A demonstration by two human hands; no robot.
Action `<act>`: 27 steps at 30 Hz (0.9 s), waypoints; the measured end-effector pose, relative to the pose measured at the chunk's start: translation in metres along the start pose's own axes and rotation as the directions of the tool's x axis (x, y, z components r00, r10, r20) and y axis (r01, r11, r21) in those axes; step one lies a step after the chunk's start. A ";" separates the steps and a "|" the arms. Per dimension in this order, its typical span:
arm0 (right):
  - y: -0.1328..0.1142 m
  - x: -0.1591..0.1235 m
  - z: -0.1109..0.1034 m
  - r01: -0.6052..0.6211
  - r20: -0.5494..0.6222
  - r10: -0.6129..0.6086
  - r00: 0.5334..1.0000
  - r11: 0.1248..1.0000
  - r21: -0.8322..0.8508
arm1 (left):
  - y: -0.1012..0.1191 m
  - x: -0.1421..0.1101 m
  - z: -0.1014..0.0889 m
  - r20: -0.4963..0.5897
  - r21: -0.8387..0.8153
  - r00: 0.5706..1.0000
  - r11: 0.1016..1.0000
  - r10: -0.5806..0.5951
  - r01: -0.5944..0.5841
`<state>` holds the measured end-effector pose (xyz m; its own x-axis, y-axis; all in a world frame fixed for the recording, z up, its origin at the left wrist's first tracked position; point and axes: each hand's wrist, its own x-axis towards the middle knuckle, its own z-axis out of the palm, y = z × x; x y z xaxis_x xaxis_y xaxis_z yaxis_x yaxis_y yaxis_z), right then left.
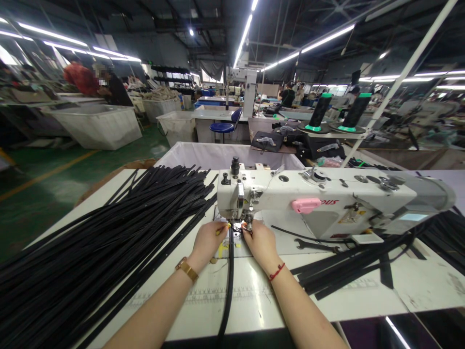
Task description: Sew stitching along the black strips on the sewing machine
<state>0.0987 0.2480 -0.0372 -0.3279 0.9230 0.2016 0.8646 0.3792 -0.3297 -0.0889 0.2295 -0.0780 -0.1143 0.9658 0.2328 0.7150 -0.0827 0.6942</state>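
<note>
A long narrow black strap (pixel 230 271) runs from the table's front edge up under the presser foot of a white sewing machine (pixel 269 194). My left hand (pixel 209 240) is closed in a pinch at the strap's left edge, close to the needle area. Something small and yellow shows at its fingertips, too small to name. On the other side, my right hand (pixel 262 242) has its fingers curled together beside the presser foot (pixel 238 227). What lies between those fingers is hidden. A pink block (pixel 305 205) is fixed on the machine's front.
A large pile of black straps (pixel 119 232) covers the table's left side. More black strips (pixel 337 271) and a wrench (pixel 316 246) lie at right. Behind the machine are a white bin (pixel 189 152) and two black thread cones (pixel 319 111). Other people stand farther back.
</note>
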 end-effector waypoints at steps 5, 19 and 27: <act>0.000 0.000 0.000 0.005 0.006 -0.005 1.000 1.000 0.005 | 0.000 0.000 -0.002 0.005 -0.009 1.000 1.000 0.002 -0.002; -0.001 0.001 0.001 -0.017 0.007 0.017 1.000 1.000 -0.003 | -0.005 -0.001 -0.001 0.017 0.009 1.000 1.000 -0.010 0.010; 0.000 0.001 0.004 0.021 0.008 -0.021 1.000 1.000 0.004 | -0.004 0.001 0.001 0.013 0.045 1.000 0.999 0.011 -0.012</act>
<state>0.0969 0.2487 -0.0403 -0.3491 0.9153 0.2011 0.8558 0.3988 -0.3295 -0.0915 0.2307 -0.0816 -0.0975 0.9679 0.2315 0.7467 -0.0826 0.6600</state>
